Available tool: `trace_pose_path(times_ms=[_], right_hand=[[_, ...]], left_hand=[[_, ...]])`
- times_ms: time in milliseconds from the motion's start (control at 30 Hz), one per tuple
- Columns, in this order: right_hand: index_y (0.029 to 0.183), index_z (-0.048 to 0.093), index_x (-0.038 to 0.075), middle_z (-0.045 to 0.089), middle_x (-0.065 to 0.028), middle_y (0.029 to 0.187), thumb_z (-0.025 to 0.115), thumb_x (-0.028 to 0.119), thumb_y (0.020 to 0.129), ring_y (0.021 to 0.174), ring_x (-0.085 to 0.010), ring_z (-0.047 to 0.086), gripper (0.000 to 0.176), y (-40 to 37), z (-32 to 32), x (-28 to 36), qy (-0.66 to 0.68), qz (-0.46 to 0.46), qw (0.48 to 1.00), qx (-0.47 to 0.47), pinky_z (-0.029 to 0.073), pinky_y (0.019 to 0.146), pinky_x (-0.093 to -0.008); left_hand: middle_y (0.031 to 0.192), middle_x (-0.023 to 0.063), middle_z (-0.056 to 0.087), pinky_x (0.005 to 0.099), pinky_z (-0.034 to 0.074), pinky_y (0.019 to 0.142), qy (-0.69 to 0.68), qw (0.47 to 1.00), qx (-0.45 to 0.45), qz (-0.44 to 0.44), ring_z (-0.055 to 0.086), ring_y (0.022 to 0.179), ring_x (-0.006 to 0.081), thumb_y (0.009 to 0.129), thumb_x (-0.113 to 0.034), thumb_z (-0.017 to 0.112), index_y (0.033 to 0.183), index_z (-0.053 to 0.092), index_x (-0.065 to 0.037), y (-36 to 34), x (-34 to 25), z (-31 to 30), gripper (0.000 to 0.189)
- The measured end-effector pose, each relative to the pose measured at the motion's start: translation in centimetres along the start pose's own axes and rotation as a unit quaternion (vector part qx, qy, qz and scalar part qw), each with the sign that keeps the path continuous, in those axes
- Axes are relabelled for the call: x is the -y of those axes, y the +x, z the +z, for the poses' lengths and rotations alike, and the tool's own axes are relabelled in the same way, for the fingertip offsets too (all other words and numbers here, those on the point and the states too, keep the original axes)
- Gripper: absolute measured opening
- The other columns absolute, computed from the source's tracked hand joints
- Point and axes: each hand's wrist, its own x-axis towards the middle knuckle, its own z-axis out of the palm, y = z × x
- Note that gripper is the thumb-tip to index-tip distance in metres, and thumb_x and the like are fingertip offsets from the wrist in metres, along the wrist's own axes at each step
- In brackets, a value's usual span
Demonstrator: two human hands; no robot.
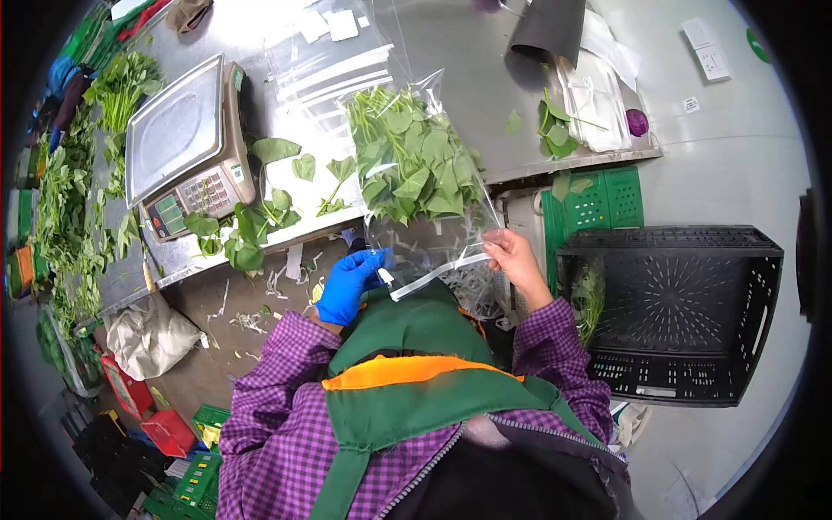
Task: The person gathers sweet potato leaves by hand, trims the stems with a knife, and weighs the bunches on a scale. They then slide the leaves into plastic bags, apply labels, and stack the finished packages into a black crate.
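A clear plastic bag (431, 236) filled with leafy green stems and leaves (416, 160) lies partly on the metal table, its mouth end hanging over the edge toward me. My left hand (345, 282), in a blue glove, is closed on the left corner of the bag's mouth; a small white piece shows by its fingertips. At the opposite corner, my bare right hand (515, 258) pinches the bag between thumb and fingers. A whitish strip (442, 276) runs along the bag's edge between both hands.
A weighing scale (186, 147) stands at left on the metal table (325, 227), with loose leaves (247, 230) beside it. Flat clear bags (334, 74) lie behind the filled one. Right of me are a black crate (672, 316) and a green crate (598, 204). Scraps litter the floor.
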Motion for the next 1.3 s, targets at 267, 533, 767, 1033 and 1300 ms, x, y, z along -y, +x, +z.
trace_pose_path(times_ms=[267,533,767,1033,1300], right_hand=[[0.102,0.059,0.0,0.059,-0.0007,0.074,0.059,0.009,0.088,0.054,-0.0053,0.049,0.016,-1.0,-2.5,-2.2,-0.026,-0.031,0.999,-0.032,0.04,0.048,-0.02],[0.102,0.06,0.004,0.059,-0.0063,0.08,0.067,0.005,0.079,0.062,-0.0141,0.056,0.024,-5.4,1.0,3.9,-0.294,-0.296,0.885,-0.208,0.047,0.056,-0.0255],[0.098,0.059,0.008,0.06,-0.0075,0.082,0.068,0.012,0.076,0.073,-0.0257,0.061,0.024,-5.0,8.8,4.7,-0.326,-0.297,0.887,0.136,0.048,0.064,-0.0367],[0.085,0.053,0.005,0.061,-0.0108,0.079,0.067,0.011,0.076,0.073,-0.0297,0.061,0.017,-3.3,11.5,5.2,-0.409,-0.327,0.824,0.216,0.046,0.063,-0.0405],[0.084,0.054,0.006,0.057,-0.0114,0.078,0.063,0.013,0.078,0.076,-0.0325,0.059,0.013,-6.3,6.0,5.3,-0.403,-0.331,0.813,0.258,0.046,0.064,-0.0419]], left_hand=[[0.09,-0.0026,0.062,0.0233,0.044,0.07,-0.165,0.985,0.039,-0.024,0.054,0.077,0.0074,0.092,-0.033,0.054,0.111,0.063,-0.005,-1.5,2.1,0.6,0.035],[0.086,-0.0012,0.062,0.0215,0.044,0.067,-0.075,0.997,-0.026,0.012,0.056,0.074,0.0076,0.092,-0.023,0.053,0.109,0.064,-0.004,-1.8,3.6,1.8,0.027],[0.083,0.0005,0.063,0.0217,0.045,0.064,0.02,0.995,-0.017,0.096,0.055,0.07,0.0078,0.095,-0.023,0.05,0.104,0.064,-0.003,-2.4,3.8,2.2,0.026],[0.084,0.0012,0.062,0.0228,0.047,0.066,0.058,0.984,-0.025,0.169,0.057,0.073,0.0083,0.095,-0.021,0.051,0.101,0.063,-0.003,-2.0,4.3,2.2,0.022],[0.072,0.0006,0.061,0.021,0.043,0.058,0.033,0.98,-0.113,0.16,0.053,0.062,0.0069,0.092,-0.019,0.053,0.093,0.066,-0.002,-3.1,2.3,2.6,0.021]])
